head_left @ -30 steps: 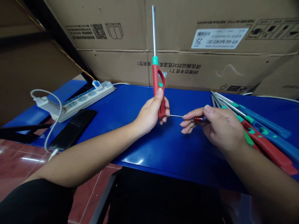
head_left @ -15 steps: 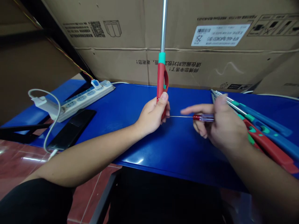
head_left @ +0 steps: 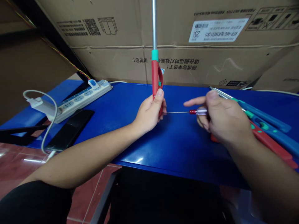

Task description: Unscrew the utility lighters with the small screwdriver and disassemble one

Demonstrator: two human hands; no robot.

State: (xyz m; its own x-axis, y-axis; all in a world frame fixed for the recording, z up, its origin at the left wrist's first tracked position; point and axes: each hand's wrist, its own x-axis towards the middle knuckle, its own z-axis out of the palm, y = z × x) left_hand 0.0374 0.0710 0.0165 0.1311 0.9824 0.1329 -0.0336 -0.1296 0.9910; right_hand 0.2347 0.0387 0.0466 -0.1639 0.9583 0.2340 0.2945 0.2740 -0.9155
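Observation:
My left hand (head_left: 149, 112) is closed around the lower handle of a red gas lighter (head_left: 155, 73), which stands upright with its long metal tube upward and a green collar below the tube. In my right hand (head_left: 226, 115) is a small screwdriver (head_left: 193, 112) with a red and clear handle. Its thin shaft points left and reaches the lighter's handle by my left fingers; the tip itself is hidden there. My right index finger stretches out above the shaft, while the thumb and other fingers hold the handle.
Several blue and red lighters (head_left: 272, 146) lie on the blue table (head_left: 140, 149) at the right, partly behind my right arm. A white power strip (head_left: 81, 101) with a plugged-in charger and a black phone (head_left: 70, 130) lie at the left. A large cardboard box (head_left: 112, 62) stands behind.
The view has shifted slightly, and both hands appear a little further left and higher. My right hand has turned slightly around the screwdriver handle; the shaft stays at the lighter.

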